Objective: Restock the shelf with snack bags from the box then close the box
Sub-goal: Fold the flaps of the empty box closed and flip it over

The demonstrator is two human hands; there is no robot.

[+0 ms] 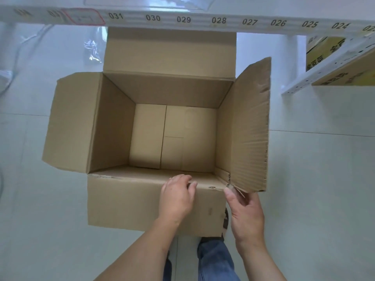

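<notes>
A brown cardboard box (pixel 113 126) stands open on the pale floor, seen from above, and nothing lies inside it. All its flaps are spread; the right flap (pixel 251 126) is raised steeply. My left hand (pixel 177 196) rests on the near rim with fingers curled over the fold of the near flap (pixel 125 203). My right hand (pixel 246 213) pinches the near lower corner of the right flap between thumb and fingers. No snack bags are in view.
A white shelf edge (pixel 203 19) with number labels 024 to 031 runs across the top. Yellow-printed cartons (pixel 324 51) sit on a lower shelf at the right. Clear plastic wrap (pixel 93 47) lies behind the box at left. My jeans and shoes show below the box.
</notes>
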